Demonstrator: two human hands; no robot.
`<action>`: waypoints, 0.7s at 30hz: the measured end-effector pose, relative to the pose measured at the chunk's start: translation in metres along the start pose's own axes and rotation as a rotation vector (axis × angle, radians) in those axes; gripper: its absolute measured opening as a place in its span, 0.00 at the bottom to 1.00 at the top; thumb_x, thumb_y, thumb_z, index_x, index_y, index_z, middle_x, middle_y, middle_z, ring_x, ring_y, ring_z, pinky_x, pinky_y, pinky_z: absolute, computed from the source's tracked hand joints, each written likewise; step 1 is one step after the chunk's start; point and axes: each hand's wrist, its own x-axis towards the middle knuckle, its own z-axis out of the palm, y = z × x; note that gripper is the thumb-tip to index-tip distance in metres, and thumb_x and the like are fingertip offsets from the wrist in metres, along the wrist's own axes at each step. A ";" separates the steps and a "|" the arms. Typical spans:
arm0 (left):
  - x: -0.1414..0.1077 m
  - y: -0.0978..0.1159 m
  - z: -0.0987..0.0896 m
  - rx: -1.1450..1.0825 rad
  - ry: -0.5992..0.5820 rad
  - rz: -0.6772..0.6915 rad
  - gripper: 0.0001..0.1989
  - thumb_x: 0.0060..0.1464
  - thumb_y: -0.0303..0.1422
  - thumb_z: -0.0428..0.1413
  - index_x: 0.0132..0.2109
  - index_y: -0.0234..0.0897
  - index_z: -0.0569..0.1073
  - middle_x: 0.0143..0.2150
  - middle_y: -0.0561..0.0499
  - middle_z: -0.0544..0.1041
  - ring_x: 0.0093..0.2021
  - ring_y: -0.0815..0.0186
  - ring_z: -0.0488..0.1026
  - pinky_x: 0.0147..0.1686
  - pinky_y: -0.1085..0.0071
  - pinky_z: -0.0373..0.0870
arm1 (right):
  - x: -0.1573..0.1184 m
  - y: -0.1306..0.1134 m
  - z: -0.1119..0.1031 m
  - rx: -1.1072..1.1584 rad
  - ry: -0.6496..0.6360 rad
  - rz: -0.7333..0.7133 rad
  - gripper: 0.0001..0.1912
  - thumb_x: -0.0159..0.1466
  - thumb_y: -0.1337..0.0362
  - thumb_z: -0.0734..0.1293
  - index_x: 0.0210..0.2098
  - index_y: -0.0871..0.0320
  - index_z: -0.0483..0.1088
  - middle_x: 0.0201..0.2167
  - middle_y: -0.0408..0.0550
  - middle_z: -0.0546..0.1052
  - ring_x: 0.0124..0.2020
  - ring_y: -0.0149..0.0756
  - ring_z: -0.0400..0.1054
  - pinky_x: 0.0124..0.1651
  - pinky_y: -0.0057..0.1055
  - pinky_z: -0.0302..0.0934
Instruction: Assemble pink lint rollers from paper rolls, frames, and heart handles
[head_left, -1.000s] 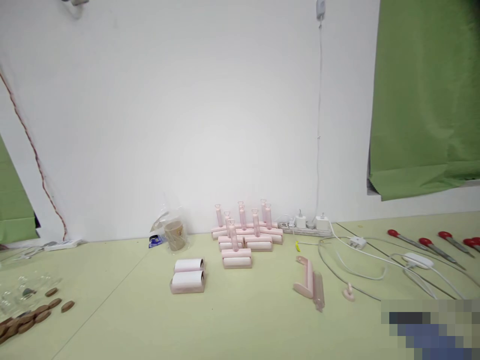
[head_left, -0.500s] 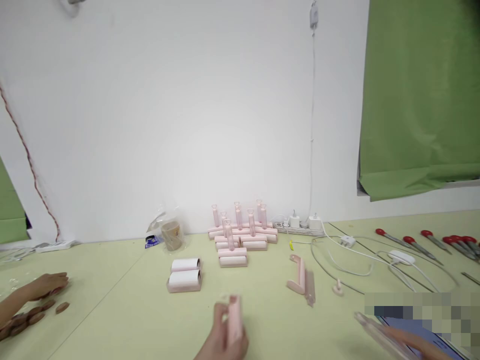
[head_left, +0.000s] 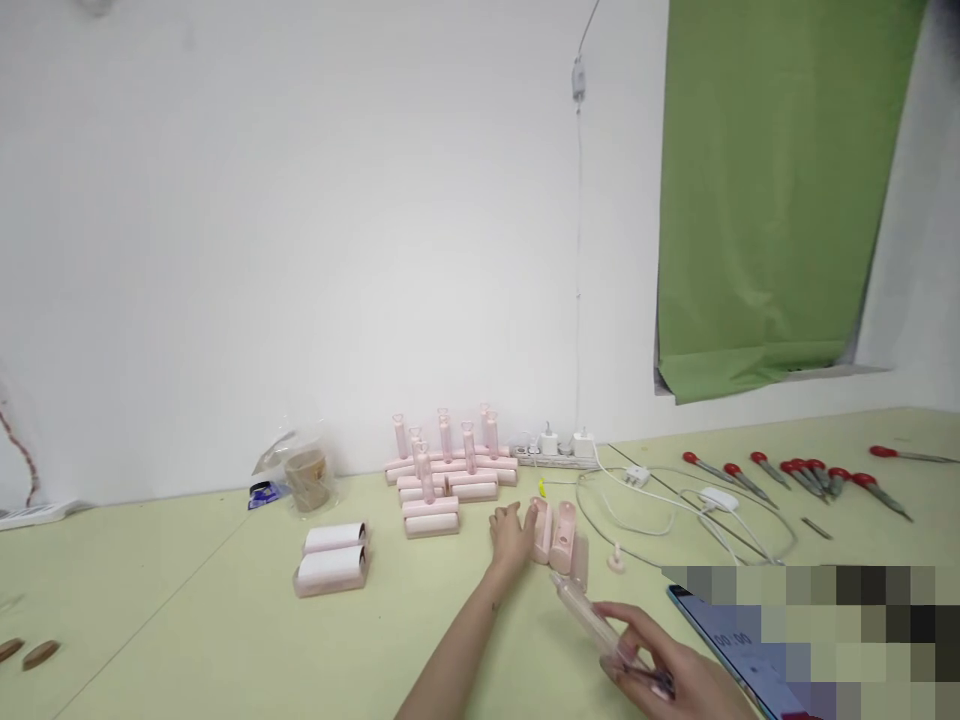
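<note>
My left hand (head_left: pixel 513 535) reaches out over the table, fingers spread, its thumb side at a pale pink curved piece (head_left: pixel 541 530). Another pink piece (head_left: pixel 563 538) stands just right of that, with a translucent part (head_left: pixel 580 563) beside it. In my right hand (head_left: pixel 645 655) is a clear pinkish tube (head_left: pixel 589 615), gripped near its lower end and pointing up and left. A small pink part (head_left: pixel 616 558) lies to the right. Beyond my left hand stand several pink rollers with upright handles (head_left: pixel 431 520) near the wall.
Two white rolls in clear cases (head_left: pixel 332 570) lie at left, a bagged tape roll (head_left: pixel 307 480) behind. A power strip (head_left: pixel 555 458), cables, several red-handled tools (head_left: pixel 750 482) and a phone (head_left: pixel 720 640) are at right. Brown pieces (head_left: pixel 40 655) lie at far left.
The view has turned right. My left hand has moved forward and right; the pink piece it held now stands by the other one. My right hand has brought the clear tube leftward. The other person's hand is out of view.
</note>
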 end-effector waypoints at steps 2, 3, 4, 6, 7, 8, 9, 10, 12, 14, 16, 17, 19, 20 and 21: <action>-0.019 0.002 -0.015 -0.034 -0.050 0.030 0.22 0.58 0.41 0.38 0.52 0.31 0.60 0.53 0.40 0.63 0.51 0.59 0.62 0.47 0.62 0.59 | 0.007 -0.007 -0.003 -0.056 -0.031 -0.132 0.15 0.56 0.64 0.61 0.43 0.46 0.58 0.27 0.33 0.74 0.20 0.28 0.69 0.25 0.21 0.58; -0.031 0.001 -0.026 -0.060 -0.134 0.028 0.25 0.57 0.45 0.36 0.50 0.31 0.63 0.49 0.40 0.67 0.46 0.60 0.67 0.43 0.63 0.62 | 0.010 -0.010 -0.002 -0.094 -0.051 -0.237 0.14 0.56 0.64 0.62 0.42 0.46 0.59 0.27 0.34 0.74 0.20 0.29 0.69 0.26 0.22 0.57; -0.044 0.000 -0.037 -0.092 -0.255 0.009 0.28 0.55 0.49 0.35 0.47 0.32 0.66 0.42 0.41 0.72 0.39 0.61 0.71 0.37 0.63 0.65 | 0.014 -0.014 -0.001 -0.139 -0.071 -0.351 0.14 0.55 0.63 0.64 0.40 0.47 0.60 0.26 0.34 0.74 0.20 0.30 0.68 0.26 0.23 0.56; -0.071 -0.007 -0.058 -0.211 -0.662 -0.079 0.31 0.51 0.54 0.38 0.42 0.31 0.70 0.32 0.44 0.74 0.27 0.63 0.71 0.28 0.65 0.66 | 0.023 -0.024 0.002 -0.215 -0.087 -0.528 0.14 0.52 0.61 0.67 0.38 0.49 0.62 0.27 0.38 0.74 0.21 0.34 0.68 0.25 0.25 0.56; -0.084 -0.012 -0.067 -0.279 -0.834 -0.114 0.28 0.49 0.53 0.44 0.41 0.31 0.71 0.30 0.46 0.74 0.24 0.65 0.70 0.26 0.67 0.65 | 0.028 -0.030 0.004 -0.224 -0.085 -0.557 0.17 0.50 0.58 0.68 0.38 0.50 0.63 0.29 0.41 0.73 0.22 0.35 0.68 0.25 0.26 0.56; -0.095 -0.019 -0.075 -0.355 -0.956 -0.131 0.25 0.46 0.49 0.51 0.41 0.31 0.71 0.29 0.47 0.73 0.22 0.67 0.69 0.24 0.69 0.64 | 0.032 -0.036 0.005 -0.203 -0.079 -0.539 0.22 0.47 0.54 0.70 0.39 0.51 0.62 0.33 0.44 0.72 0.23 0.36 0.67 0.24 0.26 0.56; -0.105 -0.026 -0.081 -0.440 -1.000 -0.132 0.22 0.44 0.45 0.56 0.40 0.30 0.71 0.29 0.48 0.72 0.20 0.70 0.68 0.23 0.72 0.63 | 0.037 -0.042 0.006 -0.147 -0.080 -0.487 0.26 0.45 0.51 0.70 0.41 0.52 0.61 0.36 0.47 0.70 0.26 0.36 0.67 0.25 0.27 0.57; -0.113 -0.033 -0.085 -0.523 -0.958 -0.115 0.20 0.42 0.41 0.58 0.40 0.30 0.71 0.30 0.50 0.72 0.18 0.72 0.66 0.21 0.74 0.62 | 0.042 -0.047 0.006 -0.063 -0.084 -0.411 0.27 0.46 0.49 0.68 0.42 0.53 0.60 0.39 0.48 0.68 0.29 0.37 0.67 0.27 0.28 0.59; -0.122 -0.046 -0.090 -0.688 -0.767 -0.076 0.20 0.40 0.37 0.60 0.41 0.31 0.69 0.29 0.52 0.70 0.17 0.75 0.65 0.18 0.77 0.59 | 0.048 -0.054 0.008 0.135 -0.141 -0.243 0.18 0.56 0.48 0.59 0.40 0.53 0.59 0.38 0.46 0.66 0.33 0.35 0.65 0.34 0.28 0.60; -0.124 -0.053 -0.091 -0.806 -0.570 -0.035 0.20 0.40 0.36 0.59 0.42 0.34 0.66 0.29 0.54 0.68 0.17 0.76 0.65 0.17 0.78 0.58 | 0.050 -0.057 0.012 0.272 -0.248 -0.137 0.16 0.64 0.53 0.47 0.34 0.53 0.60 0.30 0.42 0.66 0.33 0.32 0.64 0.38 0.27 0.59; -0.123 -0.055 -0.092 -0.856 -0.457 0.007 0.20 0.41 0.35 0.59 0.43 0.36 0.64 0.28 0.54 0.68 0.19 0.76 0.64 0.19 0.78 0.59 | 0.050 -0.056 0.019 0.321 -0.316 -0.093 0.20 0.65 0.54 0.43 0.28 0.53 0.59 0.25 0.41 0.64 0.29 0.32 0.63 0.36 0.27 0.58; -0.123 -0.055 -0.093 -0.862 -0.423 0.027 0.20 0.41 0.35 0.59 0.42 0.36 0.64 0.29 0.54 0.68 0.19 0.77 0.63 0.20 0.78 0.59 | 0.049 -0.056 0.023 0.327 -0.323 -0.081 0.21 0.65 0.53 0.44 0.27 0.54 0.59 0.24 0.40 0.63 0.28 0.32 0.61 0.35 0.26 0.58; -0.123 -0.054 -0.093 -0.844 -0.384 0.052 0.20 0.41 0.35 0.59 0.41 0.35 0.63 0.29 0.53 0.68 0.20 0.77 0.62 0.21 0.78 0.59 | 0.048 -0.054 0.030 0.346 -0.311 -0.051 0.21 0.64 0.52 0.45 0.27 0.54 0.60 0.22 0.40 0.62 0.26 0.31 0.59 0.32 0.25 0.57; -0.124 -0.053 -0.093 -0.819 -0.379 0.058 0.20 0.41 0.36 0.59 0.41 0.35 0.62 0.29 0.53 0.69 0.21 0.76 0.62 0.22 0.78 0.59 | 0.047 -0.053 0.033 0.366 -0.319 -0.030 0.21 0.64 0.52 0.45 0.27 0.54 0.61 0.21 0.39 0.60 0.25 0.31 0.58 0.30 0.24 0.57; -0.125 -0.054 -0.092 -0.780 -0.391 0.059 0.20 0.41 0.37 0.59 0.40 0.35 0.62 0.30 0.52 0.69 0.21 0.76 0.62 0.21 0.77 0.59 | 0.047 -0.053 0.035 0.399 -0.333 -0.009 0.22 0.64 0.51 0.45 0.28 0.54 0.61 0.20 0.39 0.58 0.24 0.31 0.58 0.29 0.24 0.57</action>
